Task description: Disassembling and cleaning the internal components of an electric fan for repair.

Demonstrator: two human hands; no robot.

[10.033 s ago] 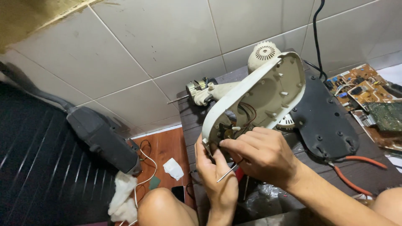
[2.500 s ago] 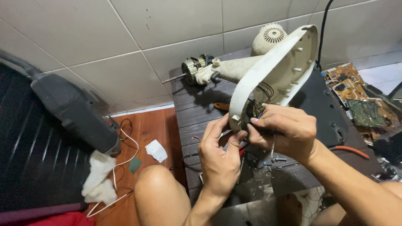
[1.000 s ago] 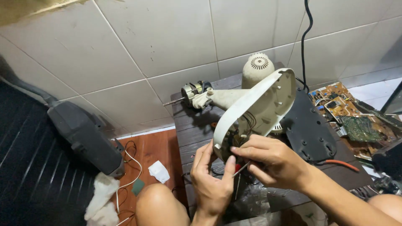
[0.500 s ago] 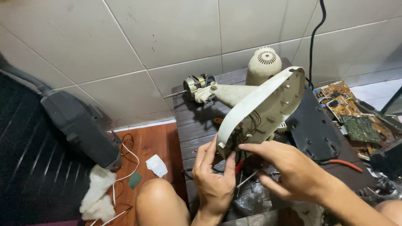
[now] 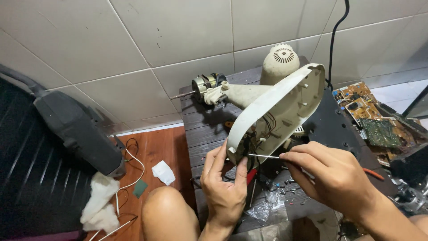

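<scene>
Cream plastic fan housing (image 5: 285, 107) stood open on dark wooden counter (image 5: 205, 129) | left hand (image 5: 223, 187) closed round its lower edge | right hand (image 5: 334, 178) pinching thin metal rod (image 5: 264, 155), lying level, tip leftward into wiring, nearer that hand.

Cream fan housing (image 5: 285, 107): matt plastic, yellowed and scuffed. Thin screwdriver shaft (image 5: 264, 156): bright bare metal. Fan motor (image 5: 206, 83): metal, dull sheen. Desk (image 5: 207, 129): dark slatted wood, grained, matt. Wall tiles (image 5: 133, 40): glazed ceramic, smooth, faintly glossy. Floor (image 5: 156, 147): reddish wood, satin. Circuit boards (image 5: 370, 120): green laminate. White rag (image 5: 100, 203): soft cloth. Crumpled wrap (image 5: 267, 207): clear glossy plastic.
</scene>
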